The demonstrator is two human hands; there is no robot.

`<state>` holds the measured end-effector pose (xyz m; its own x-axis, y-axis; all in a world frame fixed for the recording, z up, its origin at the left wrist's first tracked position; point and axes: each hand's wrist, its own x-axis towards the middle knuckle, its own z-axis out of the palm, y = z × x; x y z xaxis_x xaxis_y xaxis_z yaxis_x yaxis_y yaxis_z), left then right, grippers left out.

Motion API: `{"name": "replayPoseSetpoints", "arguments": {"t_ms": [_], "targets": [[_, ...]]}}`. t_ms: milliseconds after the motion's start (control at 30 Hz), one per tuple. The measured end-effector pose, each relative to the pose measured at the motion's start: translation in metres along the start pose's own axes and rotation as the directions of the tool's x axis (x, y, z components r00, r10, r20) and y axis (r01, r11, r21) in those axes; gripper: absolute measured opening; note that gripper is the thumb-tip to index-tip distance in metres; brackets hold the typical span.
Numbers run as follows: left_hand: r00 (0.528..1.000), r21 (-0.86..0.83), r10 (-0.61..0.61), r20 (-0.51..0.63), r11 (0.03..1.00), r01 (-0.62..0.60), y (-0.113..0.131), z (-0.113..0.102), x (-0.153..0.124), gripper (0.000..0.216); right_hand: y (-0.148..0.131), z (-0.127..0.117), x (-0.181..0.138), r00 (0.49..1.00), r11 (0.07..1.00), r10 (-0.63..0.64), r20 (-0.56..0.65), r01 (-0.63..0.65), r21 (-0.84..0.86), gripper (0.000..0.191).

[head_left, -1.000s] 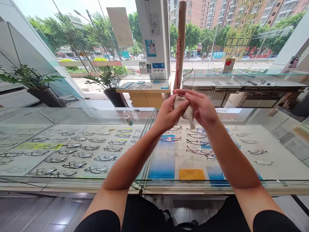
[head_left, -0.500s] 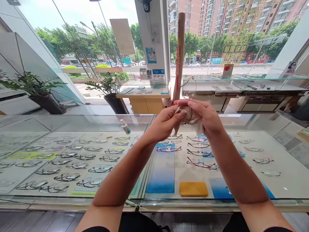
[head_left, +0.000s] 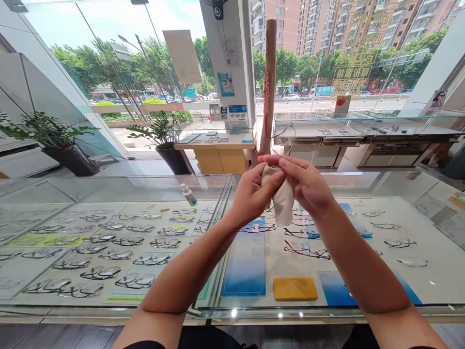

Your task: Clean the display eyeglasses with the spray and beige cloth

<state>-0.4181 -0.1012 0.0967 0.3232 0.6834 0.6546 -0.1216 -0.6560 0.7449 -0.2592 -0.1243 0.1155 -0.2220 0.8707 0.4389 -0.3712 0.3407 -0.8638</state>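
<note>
Above the glass counter, both hands meet around a pair of eyeglasses, whose thin wire temples stick up beyond the fingers. A pale beige cloth hangs down between the hands. My left hand is closed, pinching the cloth with its thumb on top. The fingers of my right hand are bent round the glasses at the far side, close to the left fingertips. Cloth and fingers hide the lenses and most of the frame front.
A glass display counter spans the front, with rows of eyeglasses inside. A small spray bottle stands left of the hands. Nearer me lies a yellow oblong block. Beyond are a wooden post and a potted plant.
The cloth has folded over the lens that showed between the hands and now hangs lower. My left hand has turned, and both hands have shifted slightly down.
</note>
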Motion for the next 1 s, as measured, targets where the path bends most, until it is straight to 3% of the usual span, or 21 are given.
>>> {"name": "replayPoseSetpoints", "arguments": {"t_ms": [100,200,367,500,600,767,1000], "targets": [[0.996,0.011,0.032,-0.088,0.999,-0.031,-0.004,0.003,0.000,0.054,0.002,0.002,0.001,1.000,0.999,0.018,-0.001,-0.018,0.034,0.031],[0.996,-0.010,0.004,-0.093,1.000,-0.005,-0.006,0.003,0.001,0.058,0.005,0.002,0.002,0.999,0.997,0.033,-0.034,-0.030,0.066,0.031],[0.992,-0.114,-0.046,0.116,0.992,0.060,-0.001,-0.005,0.005,0.051,0.010,-0.004,0.006,0.995,0.992,0.049,-0.089,-0.038,0.123,0.028],[0.942,-0.185,-0.107,0.318,0.967,0.173,0.007,-0.015,0.008,0.043,0.011,-0.010,0.009,0.991,0.976,0.111,-0.077,-0.094,0.199,0.029],[0.910,-0.177,-0.154,0.385,0.955,0.236,0.011,-0.020,0.008,0.039,0.010,-0.010,0.010,0.985,0.959,0.167,-0.050,-0.150,0.241,0.031],[0.937,-0.181,-0.136,0.323,0.962,0.202,0.008,-0.018,0.006,0.039,0.010,-0.010,0.009,0.988,0.965,0.151,-0.040,-0.139,0.222,0.032],[0.986,-0.076,-0.122,0.117,0.988,0.131,0.003,-0.009,0.003,0.045,0.012,-0.011,0.008,0.991,0.979,0.114,-0.065,-0.101,0.175,0.035]]}}
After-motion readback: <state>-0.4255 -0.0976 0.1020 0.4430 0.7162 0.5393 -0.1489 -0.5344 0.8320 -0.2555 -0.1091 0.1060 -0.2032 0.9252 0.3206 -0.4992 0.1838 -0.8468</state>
